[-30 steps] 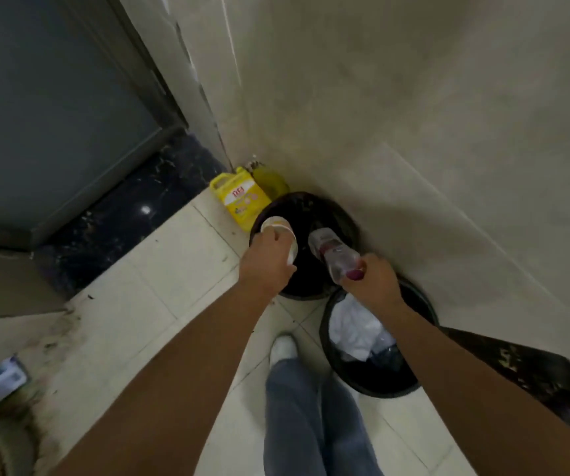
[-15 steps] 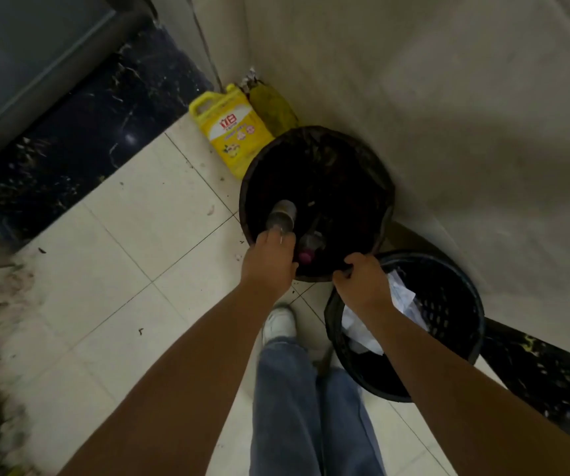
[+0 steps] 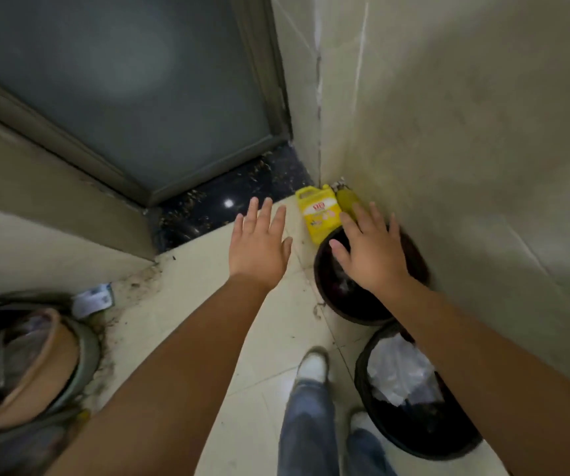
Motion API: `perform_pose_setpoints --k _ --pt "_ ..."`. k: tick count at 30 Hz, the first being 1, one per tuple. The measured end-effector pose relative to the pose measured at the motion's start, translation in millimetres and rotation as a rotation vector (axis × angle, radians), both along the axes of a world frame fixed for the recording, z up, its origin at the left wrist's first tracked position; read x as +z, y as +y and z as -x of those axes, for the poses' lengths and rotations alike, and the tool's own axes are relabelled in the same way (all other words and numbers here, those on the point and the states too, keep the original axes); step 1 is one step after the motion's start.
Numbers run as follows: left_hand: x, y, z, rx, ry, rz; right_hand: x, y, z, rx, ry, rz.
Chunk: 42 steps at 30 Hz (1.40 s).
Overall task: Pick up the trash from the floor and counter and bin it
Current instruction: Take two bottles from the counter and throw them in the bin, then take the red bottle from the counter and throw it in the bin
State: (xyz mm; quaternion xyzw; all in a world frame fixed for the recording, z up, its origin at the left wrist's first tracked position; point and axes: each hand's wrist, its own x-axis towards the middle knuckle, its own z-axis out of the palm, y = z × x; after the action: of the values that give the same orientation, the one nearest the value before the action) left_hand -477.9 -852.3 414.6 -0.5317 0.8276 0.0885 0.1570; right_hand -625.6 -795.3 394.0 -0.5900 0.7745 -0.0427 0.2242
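Both grips spread empty, right hand [image 3: 371, 255] above the dark bin [image 3: 324, 290], left hand [image 3: 259, 247] beside it.

Round dark-brown plastic bin [image 3: 331, 304]; round black mesh bin [image 3: 414, 438] holding white crumpled plastic [image 3: 397, 372]. Rectangular yellow plastic jug [image 3: 318, 214] with white-and-red label. Cream tiled floor [image 3: 208, 297]; black speckled stone threshold [image 3: 228, 197]. Blue denim trousers [image 3: 307, 427], white shoe [image 3: 312, 367].

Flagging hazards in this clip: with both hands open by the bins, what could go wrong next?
The yellow jug stands right against the far bin, so a careless reach could knock it over. The paper scrap by the left wall base could be missed. The foot is close to the near bin, risking a kick.
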Motion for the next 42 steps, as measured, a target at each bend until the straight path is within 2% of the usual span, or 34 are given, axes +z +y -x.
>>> perform_pose_setpoints --k 5,9,16,21,26,31,35,42 --pt "123 34 -69 0.250 0.024 0.165 122 -6 -54 0.301 0.019 0.154" --pt "208 79 -145 0.463 0.010 0.291 210 0 -126 0.513 0.051 0.266" --pt "301 229 -288 0.857 -0.065 0.398 302 80 -300 0.945 0.009 0.398" --pt "346 423 -380 1.182 -0.190 0.431 347 233 -442 1.312 -0.103 0.488" --pt "366 658 -420 1.506 -0.277 0.456 370 446 -533 1.671 -0.133 0.514" --pt "366 878 -402 1.816 -0.346 0.444 378 664 -570 1.950 -0.293 0.486" --pt "358 1029 -372 2.061 -0.401 0.395 381 803 -578 2.124 -0.356 0.433" --pt "342 1205 -342 2.426 -0.458 0.336 376 983 -616 2.388 -0.408 0.402"
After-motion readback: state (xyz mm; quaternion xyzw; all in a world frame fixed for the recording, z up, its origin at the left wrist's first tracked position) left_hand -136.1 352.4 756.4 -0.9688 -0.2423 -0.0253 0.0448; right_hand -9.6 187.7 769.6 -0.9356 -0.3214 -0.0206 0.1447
